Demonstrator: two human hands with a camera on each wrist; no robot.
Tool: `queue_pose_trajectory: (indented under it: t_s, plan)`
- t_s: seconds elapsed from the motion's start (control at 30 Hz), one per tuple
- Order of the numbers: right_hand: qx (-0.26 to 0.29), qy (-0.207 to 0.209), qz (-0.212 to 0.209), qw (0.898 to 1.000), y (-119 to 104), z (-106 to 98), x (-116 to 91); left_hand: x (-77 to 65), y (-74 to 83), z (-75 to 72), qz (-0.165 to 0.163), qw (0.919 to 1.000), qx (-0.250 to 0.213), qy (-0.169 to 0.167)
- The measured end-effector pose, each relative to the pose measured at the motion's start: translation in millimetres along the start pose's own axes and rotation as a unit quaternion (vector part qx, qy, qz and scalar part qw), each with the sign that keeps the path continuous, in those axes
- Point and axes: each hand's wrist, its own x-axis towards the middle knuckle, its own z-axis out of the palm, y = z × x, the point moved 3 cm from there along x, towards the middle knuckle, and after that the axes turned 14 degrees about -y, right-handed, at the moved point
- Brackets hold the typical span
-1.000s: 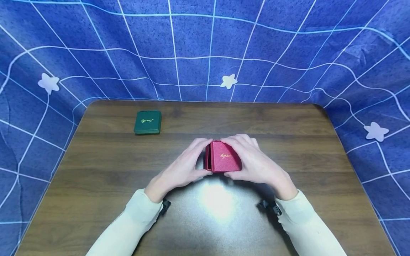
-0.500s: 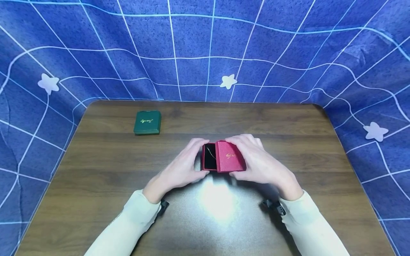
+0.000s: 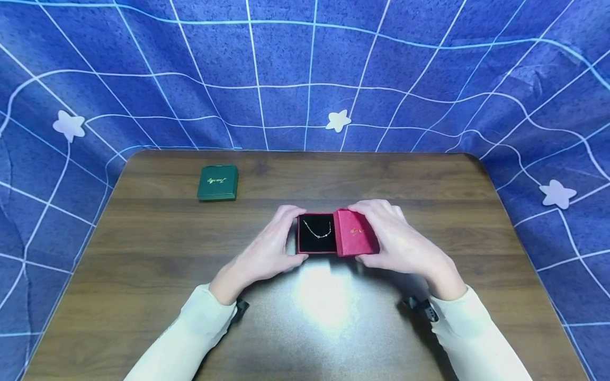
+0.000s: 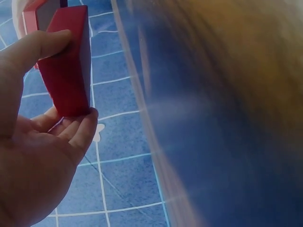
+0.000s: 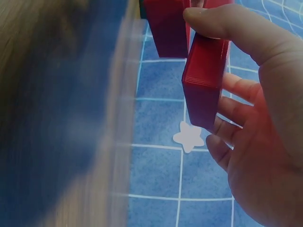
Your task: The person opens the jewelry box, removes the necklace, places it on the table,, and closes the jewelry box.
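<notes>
The red jewelry box base (image 3: 316, 251) lies before me in the head view, its black lining (image 3: 312, 244) facing up. A thin silvery chain (image 3: 318, 234) curves across that lining. My left hand (image 3: 264, 248) grips the base by its left end, thumb on the near side and fingers on the far side. To the right of the base, the red lid (image 3: 356, 241) with gold lettering is held between the thumb and fingers of my right hand (image 3: 407, 246). Lid and base stand side by side, the lid's left edge close against the base. Both pieces also show in the wrist views.
A closed green box (image 3: 217, 185) with gold lettering sits at the back left of the wooden table (image 3: 143, 227). Behind and beside the table hangs a blue cloth (image 3: 286, 58) with white lines and stars. A bright glare spot lies on the near tabletop.
My right hand has drawn the lid rightward off the base, uncovering the black lining and the chain. My left hand has shifted slightly left with the base.
</notes>
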Motion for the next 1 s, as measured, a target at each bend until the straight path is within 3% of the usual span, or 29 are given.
queue_pose_trajectory:
  t_s: [0.5, 1.0]
  plan:
    - [-0.019, -0.009, 0.050, 0.999, 26, -8, -26, -8.3, -2.4, -1.4, -0.014, 0.9997, 0.017, -0.005]
    - [-0.034, -0.003, 0.088, 0.996, 53, -20, -55, -11.4, -3.2, -0.3, -0.004, 0.9993, 0.037, -0.009]
